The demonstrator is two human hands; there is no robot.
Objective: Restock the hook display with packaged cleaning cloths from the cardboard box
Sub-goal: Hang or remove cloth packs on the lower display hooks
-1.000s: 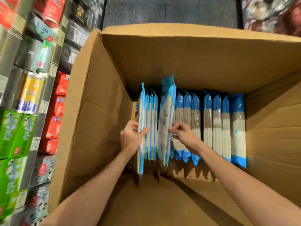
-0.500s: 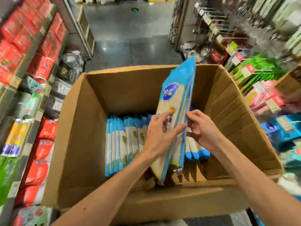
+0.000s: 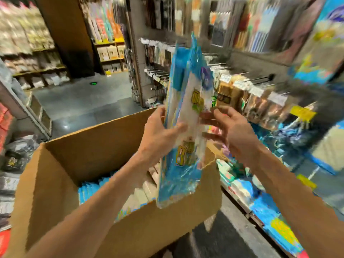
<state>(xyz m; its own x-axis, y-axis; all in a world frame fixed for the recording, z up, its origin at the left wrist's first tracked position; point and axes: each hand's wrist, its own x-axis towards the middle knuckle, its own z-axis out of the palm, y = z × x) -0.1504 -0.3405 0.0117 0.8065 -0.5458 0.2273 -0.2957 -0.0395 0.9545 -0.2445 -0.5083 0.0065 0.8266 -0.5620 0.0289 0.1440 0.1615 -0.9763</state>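
A bunch of blue-and-white cleaning cloth packs (image 3: 188,116) stands upright in the air above the open cardboard box (image 3: 61,175). My left hand (image 3: 160,133) grips the bunch from the left, thumb across its front. My right hand (image 3: 232,131) touches its right side with spread fingers; the frame is blurred, so I cannot tell whether it holds a pack. More blue packs (image 3: 93,190) lie in the box bottom. The hook display (image 3: 256,81) with hanging goods and a bare black hook is to the right, beyond the packs.
Blue packaged goods (image 3: 270,211) fill the lower shelf at the right. Shelves with red packets (image 3: 5,118) stand at the left. A grey tiled aisle floor (image 3: 83,101) runs ahead past the box. Racks of hanging items (image 3: 158,58) are further back.
The packs have been lifted out of the box and raised towards the hook display on the right. My view has swung up and to the right, away from the box.
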